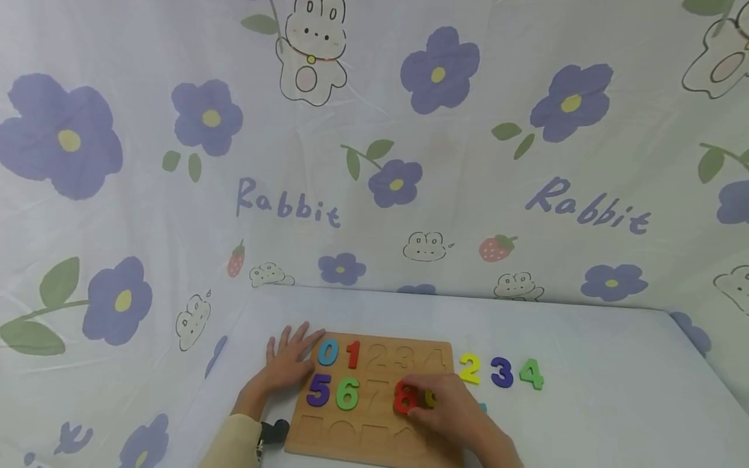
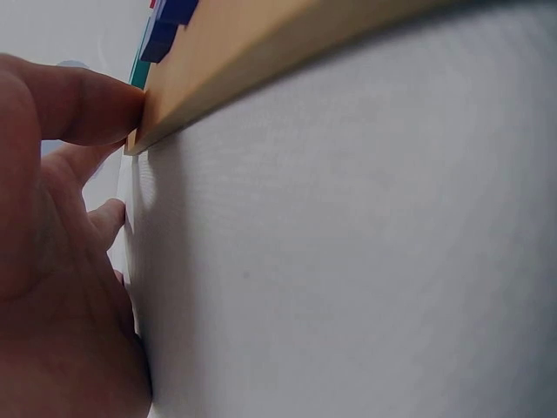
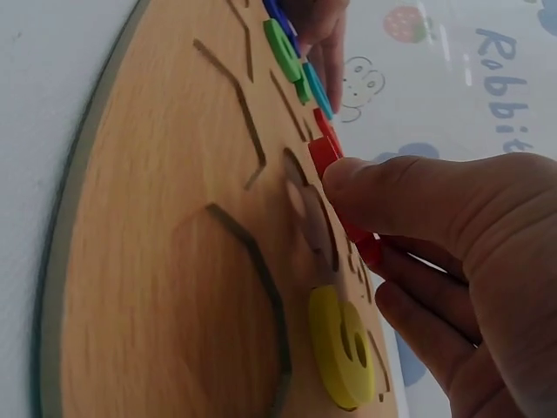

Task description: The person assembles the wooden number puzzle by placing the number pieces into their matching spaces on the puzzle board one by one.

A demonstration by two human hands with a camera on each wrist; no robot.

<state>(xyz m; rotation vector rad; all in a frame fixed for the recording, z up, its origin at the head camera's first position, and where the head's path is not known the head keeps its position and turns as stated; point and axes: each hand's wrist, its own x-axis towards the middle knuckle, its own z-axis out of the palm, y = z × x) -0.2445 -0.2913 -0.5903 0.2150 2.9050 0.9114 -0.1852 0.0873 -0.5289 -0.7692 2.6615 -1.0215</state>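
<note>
A wooden number board [image 1: 328, 419] lies on the white table. My right hand [image 1: 453, 406] pinches a red number 8 [image 1: 404, 398] between thumb and fingers. In the right wrist view the red piece is raised over the board, beside the 8-shaped recess [image 3: 309, 209]. A yellow 9 [image 3: 341, 348] sits in the board, partly behind the right hand in the head view. My left hand [image 1: 289, 364] rests at the board's left edge with fingers spread, its thumb touching the side. The blue 0 [image 1: 328, 352], red 1 [image 1: 353, 355], purple 5 [image 1: 318, 390] and green 6 [image 1: 348, 394] lie in the board.
Right of the board, a yellow 2 [image 1: 470, 369], a purple 3 [image 1: 502, 372] and a green 4 [image 1: 532, 374] lie on the table [image 1: 614, 403]. A blue piece [image 1: 482, 407] is mostly hidden by the right hand. A patterned curtain [image 1: 468, 195] stands behind.
</note>
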